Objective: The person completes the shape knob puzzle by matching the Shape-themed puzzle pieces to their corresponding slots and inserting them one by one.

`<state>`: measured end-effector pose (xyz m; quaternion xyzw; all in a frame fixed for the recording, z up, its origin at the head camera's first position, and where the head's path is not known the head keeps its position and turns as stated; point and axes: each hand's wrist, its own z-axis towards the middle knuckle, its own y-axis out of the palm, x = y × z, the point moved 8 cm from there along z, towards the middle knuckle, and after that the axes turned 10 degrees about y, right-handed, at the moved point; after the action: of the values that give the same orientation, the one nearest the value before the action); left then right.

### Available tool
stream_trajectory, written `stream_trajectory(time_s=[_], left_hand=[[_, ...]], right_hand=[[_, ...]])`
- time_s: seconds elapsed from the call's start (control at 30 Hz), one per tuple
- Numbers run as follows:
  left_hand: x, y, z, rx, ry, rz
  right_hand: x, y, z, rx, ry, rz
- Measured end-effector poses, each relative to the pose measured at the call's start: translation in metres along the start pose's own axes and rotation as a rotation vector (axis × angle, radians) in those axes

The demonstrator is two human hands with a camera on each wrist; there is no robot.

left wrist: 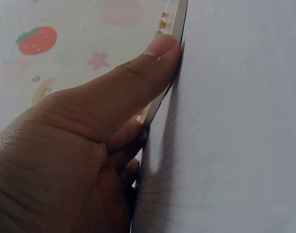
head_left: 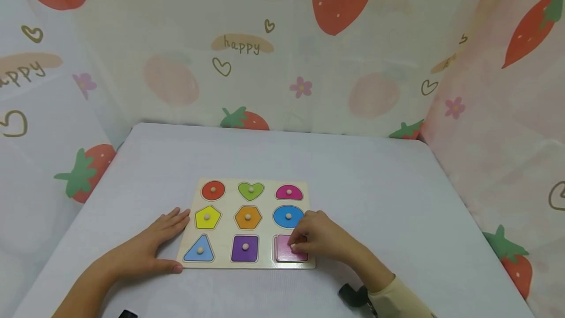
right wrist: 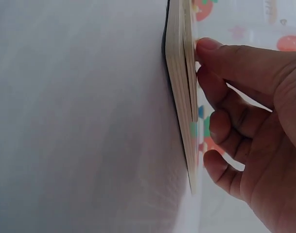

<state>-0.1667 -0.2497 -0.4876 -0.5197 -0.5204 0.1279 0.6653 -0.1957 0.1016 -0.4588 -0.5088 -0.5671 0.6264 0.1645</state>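
Observation:
A wooden shape puzzle board lies flat on the white table. My right hand pinches the small knob of a pink square-like piece at the board's near right corner. That piece sits shifted right of its outlined recess; in the right wrist view its edge rests above the board's surface. With fingers extended, my left hand touches the board's left side. In the left wrist view, the thumb presses along the board's edge.
Several other knobbed pieces lie in their places, among them a purple square, a blue oval and a yellow pentagon. A black device is by the right wrist. Strawberry-printed cloth surrounds the table.

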Motion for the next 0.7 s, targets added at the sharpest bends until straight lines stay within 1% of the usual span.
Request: stream_trajectory(time_s=[0.23, 0.53, 0.7], left_hand=[[-0.0001, 0.0001, 0.0, 0.0, -0.002, 0.005], [0.0015, -0.0005, -0.0002, 0.001, 0.0, 0.005], [0.0021, -0.0002, -0.0002, -0.002, -0.004, -0.001]], right_hand=[[-0.0059, 0.0029, 0.0033, 0.001, -0.028, -0.011], [-0.0058, 0.0055, 0.0059, -0.023, -0.026, -0.003], [-0.0044, 0.0066, 0.0059, -0.024, -0.024, 0.025]])
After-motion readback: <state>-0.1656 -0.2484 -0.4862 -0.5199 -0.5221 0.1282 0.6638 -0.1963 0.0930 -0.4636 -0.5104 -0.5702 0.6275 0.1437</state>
